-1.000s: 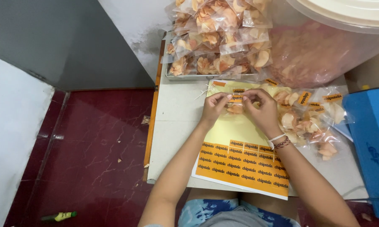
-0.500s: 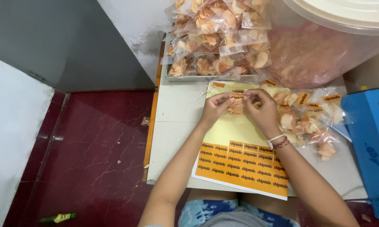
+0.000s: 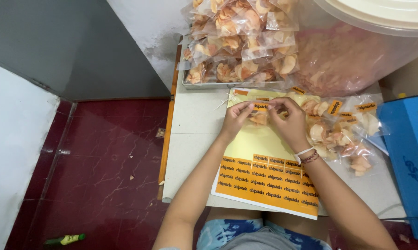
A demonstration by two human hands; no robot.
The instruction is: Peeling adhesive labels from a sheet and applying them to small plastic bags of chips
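Observation:
My left hand (image 3: 235, 118) and my right hand (image 3: 290, 124) meet over the top of a yellow sticker sheet (image 3: 264, 143) on a pale table (image 3: 190, 139). Together their fingertips pinch a small clear bag of orange chips (image 3: 260, 118) with an orange label (image 3: 261, 107) at its top edge. Rows of orange labels (image 3: 264, 185) fill the lower half of the sheet. My right wrist wears bracelets.
A metal tray (image 3: 209, 85) piled with bagged chips stands at the back. Labelled bags (image 3: 343, 134) lie right of my hands. A large clear bag of chips (image 3: 357, 55) sits under a cream lid. A blue sealing machine (image 3: 410, 153) is far right. Dark red floor lies left.
Both hands have shifted slightly up the sheet with the small bag; otherwise little has moved.

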